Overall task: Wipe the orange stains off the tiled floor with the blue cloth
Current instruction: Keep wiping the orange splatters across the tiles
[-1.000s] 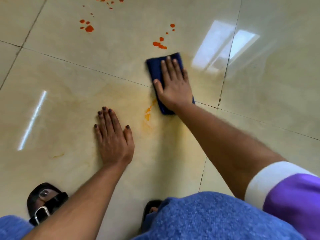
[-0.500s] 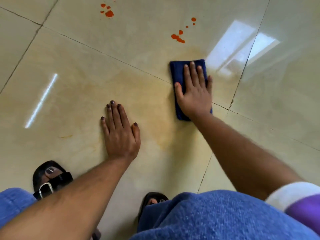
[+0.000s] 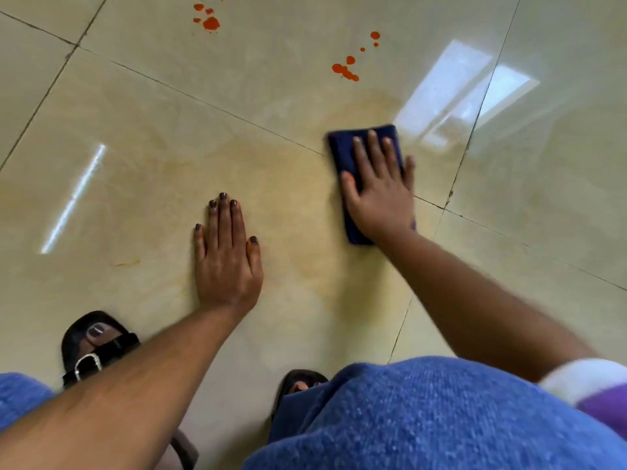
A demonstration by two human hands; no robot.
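My right hand (image 3: pixel 380 191) lies flat, fingers spread, pressing the folded dark blue cloth (image 3: pixel 342 147) onto the glossy beige tiled floor (image 3: pixel 135 147). The cloth sits across a grout line. My left hand (image 3: pixel 225 252) rests flat on the tile with its fingers together and nothing in it. Beyond the cloth is a cluster of orange stains (image 3: pixel 346 71). A second group of orange stains (image 3: pixel 208 20) lies at the top, further left. A faint yellowish smear (image 3: pixel 298 198) covers the tile between my hands, and a thin orange streak (image 3: pixel 127 263) lies left of my left hand.
My foot in a black buckled sandal (image 3: pixel 93 347) stands at the lower left, and the other sandal toe (image 3: pixel 298 381) peeks out from under my blue-clad knee (image 3: pixel 424 418). Bright window reflections (image 3: pixel 451 93) shine on the tiles right of the cloth.
The orange smear beside the cloth one second ago is gone, leaving a faint yellow haze. My right hand and cloth have slid to the right. The view has tilted down.
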